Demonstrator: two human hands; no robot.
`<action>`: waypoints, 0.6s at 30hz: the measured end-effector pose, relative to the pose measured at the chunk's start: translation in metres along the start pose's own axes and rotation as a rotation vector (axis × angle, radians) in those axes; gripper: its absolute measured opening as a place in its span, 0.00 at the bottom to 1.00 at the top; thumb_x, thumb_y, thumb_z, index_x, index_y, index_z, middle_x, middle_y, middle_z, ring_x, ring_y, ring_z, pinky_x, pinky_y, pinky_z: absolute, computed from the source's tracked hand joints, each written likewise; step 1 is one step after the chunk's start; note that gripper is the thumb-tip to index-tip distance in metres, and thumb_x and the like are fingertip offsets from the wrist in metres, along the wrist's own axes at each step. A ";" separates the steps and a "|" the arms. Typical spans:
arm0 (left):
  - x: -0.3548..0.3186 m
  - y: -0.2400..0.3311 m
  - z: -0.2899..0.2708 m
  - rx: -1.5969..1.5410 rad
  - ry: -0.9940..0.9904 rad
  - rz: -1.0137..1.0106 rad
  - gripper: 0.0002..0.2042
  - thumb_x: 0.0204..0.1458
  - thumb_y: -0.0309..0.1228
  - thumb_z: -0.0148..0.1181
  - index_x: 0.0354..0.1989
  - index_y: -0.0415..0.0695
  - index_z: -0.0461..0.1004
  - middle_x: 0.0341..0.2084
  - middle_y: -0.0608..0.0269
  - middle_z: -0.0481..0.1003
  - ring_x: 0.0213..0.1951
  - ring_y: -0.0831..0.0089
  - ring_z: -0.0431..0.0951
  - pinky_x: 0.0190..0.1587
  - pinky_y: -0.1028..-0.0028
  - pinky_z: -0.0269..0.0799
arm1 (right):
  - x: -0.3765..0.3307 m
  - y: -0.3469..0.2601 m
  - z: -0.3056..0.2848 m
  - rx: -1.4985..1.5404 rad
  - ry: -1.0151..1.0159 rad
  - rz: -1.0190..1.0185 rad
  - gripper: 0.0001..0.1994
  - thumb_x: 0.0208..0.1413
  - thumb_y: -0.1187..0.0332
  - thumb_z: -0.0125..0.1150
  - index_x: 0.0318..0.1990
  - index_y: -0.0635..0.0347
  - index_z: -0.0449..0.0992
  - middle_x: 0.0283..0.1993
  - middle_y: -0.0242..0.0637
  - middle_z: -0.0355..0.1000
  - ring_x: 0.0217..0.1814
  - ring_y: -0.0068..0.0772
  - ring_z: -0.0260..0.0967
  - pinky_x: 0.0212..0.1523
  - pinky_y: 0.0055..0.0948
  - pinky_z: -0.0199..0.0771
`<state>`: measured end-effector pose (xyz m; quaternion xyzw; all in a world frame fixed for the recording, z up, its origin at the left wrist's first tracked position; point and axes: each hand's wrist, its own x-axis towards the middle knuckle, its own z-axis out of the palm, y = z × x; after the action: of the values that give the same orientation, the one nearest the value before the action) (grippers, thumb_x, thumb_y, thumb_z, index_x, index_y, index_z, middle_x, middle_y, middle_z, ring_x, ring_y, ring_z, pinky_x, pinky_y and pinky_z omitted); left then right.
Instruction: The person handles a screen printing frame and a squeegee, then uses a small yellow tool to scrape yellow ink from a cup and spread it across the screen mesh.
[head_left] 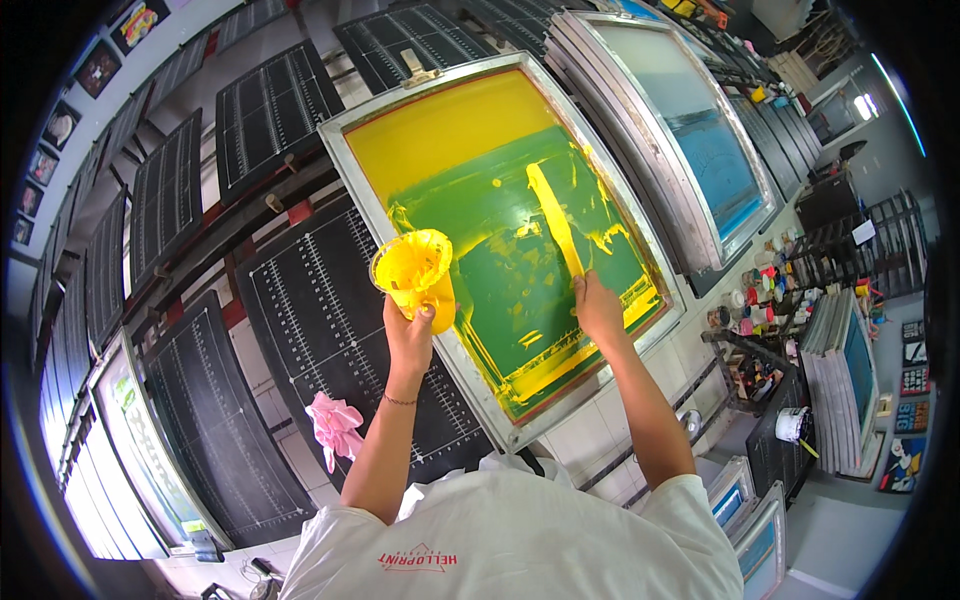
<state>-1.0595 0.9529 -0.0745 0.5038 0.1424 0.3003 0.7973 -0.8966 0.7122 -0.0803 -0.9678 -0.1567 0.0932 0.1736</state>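
Observation:
My left hand [409, 335] is closed round a yellow, ink-smeared cup [412, 268], tilted over the left edge of a screen printing frame [465, 378]. In my right hand [598, 310] is the lower end of a long yellow-coated spatula [553, 220], angled across the mesh. The frame's mesh [500, 270] is green over most of its area and yellow at the far end. Yellow ink is smeared in streaks over the green, thickest along the near edge and near right corner.
Black ruled boards [340, 330] line the left and far side. A crumpled pink cloth [334, 428] lies on the nearest one. More framed screens [690, 130] stand stacked at the right, and several small ink containers [750, 300] crowd a rack beyond. A white bucket [793, 424] stands far right.

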 end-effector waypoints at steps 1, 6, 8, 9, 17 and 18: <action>-0.001 0.002 -0.001 0.002 0.015 0.008 0.38 0.47 0.53 0.64 0.56 0.36 0.57 0.48 0.57 0.68 0.46 0.65 0.75 0.45 0.61 0.79 | -0.004 -0.003 0.003 0.006 0.004 -0.016 0.15 0.65 0.57 0.40 0.40 0.60 0.65 0.24 0.57 0.72 0.29 0.66 0.70 0.32 0.58 0.68; -0.004 0.002 -0.014 -0.015 0.049 0.067 0.39 0.47 0.53 0.63 0.58 0.36 0.56 0.51 0.56 0.66 0.49 0.64 0.73 0.46 0.58 0.79 | -0.025 -0.028 0.015 0.029 -0.029 -0.055 0.15 0.65 0.57 0.40 0.39 0.61 0.65 0.23 0.56 0.71 0.28 0.65 0.70 0.31 0.58 0.68; -0.008 0.001 -0.019 -0.021 0.081 0.075 0.39 0.48 0.53 0.63 0.58 0.37 0.55 0.51 0.57 0.66 0.50 0.64 0.72 0.46 0.57 0.79 | -0.033 -0.039 0.021 0.044 -0.044 -0.071 0.15 0.65 0.57 0.40 0.38 0.61 0.64 0.22 0.56 0.71 0.27 0.65 0.70 0.30 0.58 0.68; -0.010 0.001 -0.022 -0.022 0.096 0.079 0.38 0.48 0.53 0.63 0.58 0.38 0.55 0.51 0.57 0.65 0.50 0.64 0.72 0.46 0.57 0.79 | -0.037 -0.044 0.024 0.053 -0.050 -0.080 0.15 0.65 0.57 0.40 0.38 0.61 0.64 0.22 0.56 0.71 0.27 0.65 0.70 0.30 0.58 0.68; -0.024 -0.013 -0.051 0.055 0.174 0.148 0.35 0.50 0.54 0.60 0.57 0.40 0.58 0.48 0.63 0.67 0.48 0.71 0.71 0.50 0.61 0.72 | -0.071 -0.076 0.041 0.141 -0.086 -0.201 0.15 0.65 0.58 0.42 0.36 0.62 0.65 0.20 0.57 0.69 0.25 0.65 0.69 0.25 0.58 0.67; -0.026 -0.015 -0.052 0.066 0.202 0.162 0.35 0.50 0.55 0.60 0.56 0.39 0.59 0.47 0.63 0.68 0.47 0.73 0.71 0.49 0.67 0.70 | -0.075 -0.080 0.043 0.157 -0.099 -0.210 0.15 0.65 0.58 0.42 0.36 0.62 0.64 0.20 0.57 0.69 0.25 0.64 0.69 0.25 0.58 0.67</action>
<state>-1.1020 0.9697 -0.1134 0.5068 0.1908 0.4081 0.7350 -0.9979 0.7714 -0.0809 -0.9237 -0.2578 0.1339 0.2498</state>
